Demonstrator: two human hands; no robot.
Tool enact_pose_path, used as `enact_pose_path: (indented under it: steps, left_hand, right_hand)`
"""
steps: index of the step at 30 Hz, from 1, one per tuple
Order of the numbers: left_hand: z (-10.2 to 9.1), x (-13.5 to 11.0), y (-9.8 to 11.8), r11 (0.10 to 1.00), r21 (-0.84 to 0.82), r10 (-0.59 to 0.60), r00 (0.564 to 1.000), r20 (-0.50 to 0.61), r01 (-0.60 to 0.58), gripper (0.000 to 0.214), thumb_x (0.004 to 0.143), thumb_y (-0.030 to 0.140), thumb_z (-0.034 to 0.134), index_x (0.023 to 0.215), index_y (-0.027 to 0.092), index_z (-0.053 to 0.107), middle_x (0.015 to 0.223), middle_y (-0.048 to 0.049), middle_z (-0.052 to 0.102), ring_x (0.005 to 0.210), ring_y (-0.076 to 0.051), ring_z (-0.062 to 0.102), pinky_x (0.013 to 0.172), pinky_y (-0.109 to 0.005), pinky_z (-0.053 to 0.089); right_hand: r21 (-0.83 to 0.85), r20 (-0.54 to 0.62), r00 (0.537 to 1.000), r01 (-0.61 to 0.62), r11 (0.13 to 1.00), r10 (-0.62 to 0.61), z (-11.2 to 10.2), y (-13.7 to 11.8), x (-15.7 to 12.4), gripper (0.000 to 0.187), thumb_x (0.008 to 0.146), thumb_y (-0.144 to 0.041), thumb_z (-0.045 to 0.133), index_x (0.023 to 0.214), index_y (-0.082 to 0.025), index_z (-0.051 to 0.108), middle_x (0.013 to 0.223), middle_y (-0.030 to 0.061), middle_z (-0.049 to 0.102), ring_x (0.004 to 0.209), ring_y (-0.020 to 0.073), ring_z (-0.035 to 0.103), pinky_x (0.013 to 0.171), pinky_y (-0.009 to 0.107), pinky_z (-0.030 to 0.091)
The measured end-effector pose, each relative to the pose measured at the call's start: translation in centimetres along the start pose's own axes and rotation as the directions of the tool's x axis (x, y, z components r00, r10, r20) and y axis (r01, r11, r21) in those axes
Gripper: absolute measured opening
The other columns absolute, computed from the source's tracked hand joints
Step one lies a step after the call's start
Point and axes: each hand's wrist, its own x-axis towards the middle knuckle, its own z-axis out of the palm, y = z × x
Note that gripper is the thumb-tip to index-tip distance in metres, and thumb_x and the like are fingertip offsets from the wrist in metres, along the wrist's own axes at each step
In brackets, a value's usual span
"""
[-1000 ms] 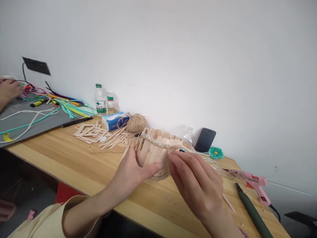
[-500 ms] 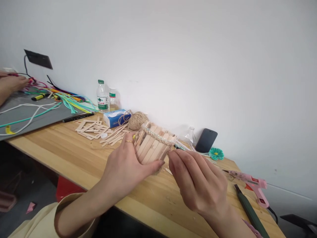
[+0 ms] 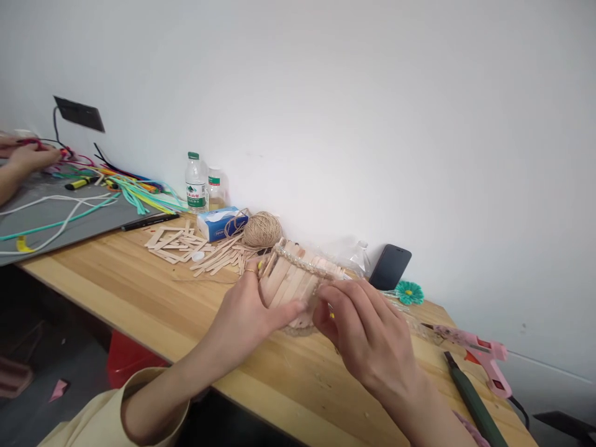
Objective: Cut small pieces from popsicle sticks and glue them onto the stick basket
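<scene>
A small craft piece of popsicle sticks, set side by side with braided twine trim along its upper and lower edges, is tilted above the table. My left hand grips it from the left, thumb across its front and the other fingers behind it. At its right side is my right hand, fingertips pinched together against the stick surface near the trim. Whatever lies between those fingertips is hidden. A ball of twine rests just behind the craft piece.
Loose popsicle sticks, a blue tissue pack and a water bottle stand to the left. Rightward are a phone, a teal flower, a pink glue gun and a dark green tool. Another person's hands handle pipe cleaners far left.
My right hand has shifted left, and its fingertips now reach over the stick surface. The craft piece sits slightly lower and to the right in view, still in my left hand.
</scene>
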Motion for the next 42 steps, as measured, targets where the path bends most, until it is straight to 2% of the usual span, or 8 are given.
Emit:
enact_pose_path:
  steps: [4, 8, 17, 19, 23, 30, 36, 42]
  left_hand:
    - [0.4, 0.3, -0.9, 0.93, -0.368, 0.021, 0.996, 0.086, 0.012, 0.048, 0.074, 0.046, 0.063, 0.108, 0.015, 0.049, 0.109, -0.0136, 0.065, 0.106, -0.031, 0.058, 0.089, -0.043, 0.045]
    - [0.7, 0.1, -1.1, 0.844, -0.536, 0.073, 0.991, 0.114, -0.001, 0.058, 0.072, 0.043, 0.066, 0.119, 0.015, 0.044, 0.124, -0.0133, 0.059, 0.117, -0.029, 0.052, 0.097, -0.04, 0.041]
    - [1.9, -1.0, -2.2, 0.71, -0.689, 0.017, 0.975, 0.22, 0.143, 0.058, 0.07, 0.043, 0.068, 0.118, 0.016, 0.049, 0.119, -0.013, 0.062, 0.116, -0.033, 0.052, 0.096, -0.043, 0.042]
    - [2.2, -1.4, -2.4, 0.683, -0.714, 0.023, 0.973, 0.231, 0.153, 0.058, 0.07, 0.043, 0.067, 0.119, 0.016, 0.049, 0.12, -0.0134, 0.062, 0.117, -0.033, 0.052, 0.096, -0.044, 0.042]
    - [2.8, -2.2, -2.6, 0.649, -0.739, 0.031, 0.965, 0.259, 0.178, 0.063, 0.068, 0.046, 0.069, 0.122, 0.017, 0.049, 0.123, -0.0129, 0.06, 0.121, -0.033, 0.048, 0.1, -0.043, 0.038]
    - [3.7, -2.4, -4.5, 0.661, -0.718, 0.077, 0.931, 0.358, 0.221, 0.07, 0.064, 0.048, 0.071, 0.123, 0.019, 0.046, 0.129, -0.014, 0.054, 0.122, -0.033, 0.046, 0.1, -0.044, 0.037]
    - [1.2, -0.9, -4.0, 0.819, -0.527, 0.242, 0.969, -0.042, -0.228, 0.052, 0.071, 0.032, 0.071, 0.117, 0.028, 0.049, 0.126, -0.0068, 0.052, 0.125, -0.027, 0.041, 0.104, -0.044, 0.031]
    - [-1.9, -0.4, -0.1, 0.74, -0.089, 0.671, 0.741, 0.016, -0.667, 0.015, 0.074, 0.014, 0.067, 0.074, 0.029, 0.069, 0.076, -0.0018, 0.066, 0.097, -0.025, 0.055, 0.093, -0.043, 0.041]
  right_hand:
    - [0.165, -0.008, 0.999, -0.042, 0.985, 0.044, 0.1, -0.1, -0.7, 0.014, 0.08, -0.001, 0.05, 0.083, -0.015, 0.051, 0.067, 0.0057, 0.059, 0.061, 0.0179, 0.054, 0.053, 0.029, 0.046]
    - [0.353, -0.075, 0.953, -0.249, 0.902, 0.292, -0.3, 0.1, -1.6, 0.021, 0.078, 0.002, 0.049, 0.083, -0.019, 0.047, 0.071, 0.0021, 0.054, 0.064, 0.0146, 0.053, 0.056, 0.026, 0.045]
    - [0.561, 0.008, 0.635, -0.642, 0.523, 0.772, 0.1, 0.2, -5.6, 0.013, 0.084, -0.017, 0.057, 0.073, -0.022, 0.052, 0.065, -0.0018, 0.057, 0.058, 0.0128, 0.056, 0.053, 0.022, 0.046]
    - [0.636, 0.123, 0.563, -0.677, 0.371, 0.818, 0.6, -0.3, -6.3, 0.006, 0.085, -0.021, 0.059, 0.089, -0.023, 0.055, 0.079, 0.0022, 0.065, 0.071, 0.0158, 0.064, 0.063, 0.025, 0.052]
    - [0.765, 0.503, 0.436, -0.627, -0.149, 0.746, 1.6, -1.9, -7.6, 0.066, 0.077, -0.056, 0.061, 0.131, -0.028, 0.037, 0.14, 0.0126, 0.044, 0.129, 0.0279, 0.041, 0.095, 0.044, 0.044]
    - [0.622, 0.775, 0.304, -0.519, -0.586, 0.554, 1.4, -4.4, -7.2, 0.084, 0.061, -0.054, 0.075, 0.132, -0.024, 0.04, 0.126, 0.0119, 0.06, 0.118, 0.0336, 0.052, 0.1, 0.05, 0.037]
    - [0.57, 0.806, 0.2, -0.516, -0.64, 0.556, 0.3, -4.3, -7.0, 0.078, 0.058, -0.05, 0.078, 0.125, -0.025, 0.047, 0.121, 0.0099, 0.063, 0.116, 0.0343, 0.053, 0.1, 0.051, 0.035]
    - [0.538, 0.817, 0.179, -0.577, -0.614, 0.548, -0.1, -4.6, -7.2, 0.076, 0.058, -0.052, 0.077, 0.124, -0.026, 0.049, 0.119, 0.0092, 0.065, 0.111, 0.0345, 0.056, 0.094, 0.05, 0.041]
